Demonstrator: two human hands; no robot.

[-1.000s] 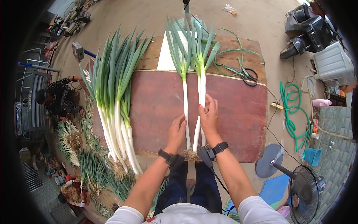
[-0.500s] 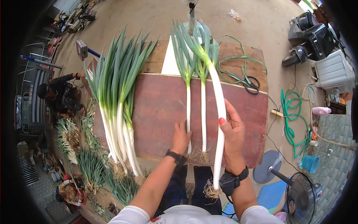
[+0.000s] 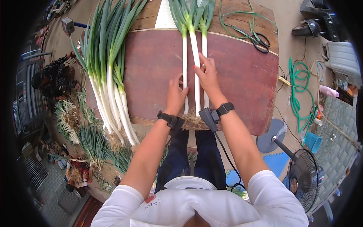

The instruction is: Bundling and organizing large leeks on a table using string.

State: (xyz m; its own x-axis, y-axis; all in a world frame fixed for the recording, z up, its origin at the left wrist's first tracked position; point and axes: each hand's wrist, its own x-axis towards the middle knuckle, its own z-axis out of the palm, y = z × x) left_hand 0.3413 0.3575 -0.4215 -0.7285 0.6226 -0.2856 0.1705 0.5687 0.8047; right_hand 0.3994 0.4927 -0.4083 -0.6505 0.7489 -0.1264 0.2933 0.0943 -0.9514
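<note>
Three long green onions lie side by side on the red board, white stalks and roots toward me. My left hand (image 3: 177, 94) is curled round the stalk of the left green onion (image 3: 185, 51), thumb on one side and fingers on the other. At the middle green onion (image 3: 196, 87), my right hand (image 3: 208, 75) touches the stalk with thumb and forefinger, fingertips apart. Its fingers partly cover the right green onion (image 3: 204, 44). The roots (image 3: 193, 122) hang over the board's near edge. To the left rests a large pile of green onions (image 3: 107, 68).
The red board (image 3: 151, 68) meets a wooden panel (image 3: 230, 20) at the back. Black scissors (image 3: 261, 42) and loose green strips (image 3: 242, 13) lie at the far right. On the floor are a green hose (image 3: 298, 90), a fan (image 3: 302, 178) and more onions (image 3: 92, 142). Another person (image 3: 53, 81) crouches at left.
The raised green onion has come down between the other two, and my right hand has loosened around it. My left hand stays at the left stalk. The view has tilted nearer to me.
</note>
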